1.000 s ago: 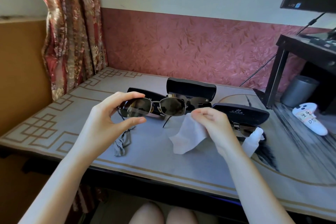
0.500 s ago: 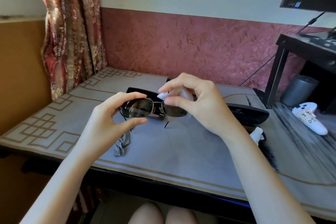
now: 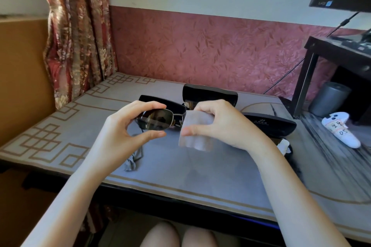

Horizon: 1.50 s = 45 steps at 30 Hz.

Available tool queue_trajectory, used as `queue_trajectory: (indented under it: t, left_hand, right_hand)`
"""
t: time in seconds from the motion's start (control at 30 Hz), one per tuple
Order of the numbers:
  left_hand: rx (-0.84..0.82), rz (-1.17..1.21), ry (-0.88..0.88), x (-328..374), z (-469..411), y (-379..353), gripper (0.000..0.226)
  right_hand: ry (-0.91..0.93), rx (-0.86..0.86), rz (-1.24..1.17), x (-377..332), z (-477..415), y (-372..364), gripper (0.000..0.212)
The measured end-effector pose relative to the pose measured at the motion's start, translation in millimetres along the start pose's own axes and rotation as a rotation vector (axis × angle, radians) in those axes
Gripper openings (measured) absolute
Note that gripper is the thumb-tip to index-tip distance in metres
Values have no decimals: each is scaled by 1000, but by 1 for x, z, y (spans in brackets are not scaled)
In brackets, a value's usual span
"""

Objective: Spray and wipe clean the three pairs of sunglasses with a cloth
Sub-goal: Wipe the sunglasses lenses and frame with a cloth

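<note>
Your left hand pinches the sunglasses at one lens rim; right hand, at 3 o'clock, clamps cloth; hard rubbing may twist frame

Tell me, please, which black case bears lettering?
The rightmost case has pale lettering on top; the left case and middle case look plain.

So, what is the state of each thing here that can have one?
Metal-framed dark-lens sunglasses: pinched in left hand, off the table.
Thin white cloth: pinched in right hand, covering one lens.
Black hard case at the back: open, lid up.
Crumpled grey cloth: lying on table.
</note>
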<state>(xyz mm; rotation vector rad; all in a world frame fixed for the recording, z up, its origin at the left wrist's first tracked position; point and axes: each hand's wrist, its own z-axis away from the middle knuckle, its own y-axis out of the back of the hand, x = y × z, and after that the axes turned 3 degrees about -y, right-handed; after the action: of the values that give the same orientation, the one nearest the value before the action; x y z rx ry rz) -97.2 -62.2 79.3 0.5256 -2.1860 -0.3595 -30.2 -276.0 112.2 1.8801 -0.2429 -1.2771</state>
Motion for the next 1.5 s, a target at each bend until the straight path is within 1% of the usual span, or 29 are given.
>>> queue_trajectory:
  t: [0.13, 0.2, 0.3, 0.4, 0.43, 0.47, 0.6, 0.7, 0.77, 0.8, 0.87, 0.97, 1.07, 1.13, 1.2, 1.33, 1.5]
  left_hand:
    - [-24, -23, -7, 0, 1, 0, 46]
    - [-42, -32, -9, 0, 1, 0, 45]
    - [-48, -38, -18, 1, 0, 1, 45]
    - [-54, -25, -12, 1, 0, 0, 44]
    - [-54, -17, -8, 1, 0, 0, 44]
    - [-52, -8, -4, 1, 0, -1, 45]
    - [-51, 8, -1, 3, 0, -3, 45]
    - [-49, 10, -4, 4, -1, -2, 44]
    - [-45, -2, -10, 4, -1, -2, 44]
    - [-46, -15, -18, 5, -1, -2, 44]
    - [-51, -35, -34, 6, -1, -4, 44]
    - [-53, -48, -58, 7, -1, -7, 44]
    - [-48, -27, -59, 6, -1, -7, 43]
    - [-40, -24, -58, 4, 0, -6, 43]
    - [-30, -28, -51, 4, 0, -7, 44]
    - [-27, -22, -38, 3, 1, -7, 45]
    - [-55, -14, -23, 8, -2, -7, 52]
  right_hand:
    - [8, -91, -92, -5, 0, 3, 44]
    - [6, -138, -104, -8, 1, 3, 40]
    - [35, -163, -135, -9, -2, 1, 36]
    - [70, -168, -190, -8, -3, 1, 52]
    - [85, -163, -200, -7, -2, 1, 53]
    - [93, -164, -211, -6, -2, 1, 52]
    - [76, -203, -266, 0, 1, 5, 34]
    - [86, -253, -251, 3, 5, 11, 23]
    - [69, -278, -251, 5, 6, 14, 11]
    - [58, -274, -250, 5, 7, 14, 9]
    - [44, -230, -226, 4, 6, 12, 18]
    - [54, -135, -201, -3, 5, 6, 41]
    - [59, -64, -229, -7, 3, 1, 50]
    - [68, -33, -254, -7, 2, -1, 51]
    - [68, -37, -277, -7, 2, -1, 53]
    - [36, -85, -313, -8, 5, 1, 41]
    - [24, -107, -334, -8, 8, 3, 40]
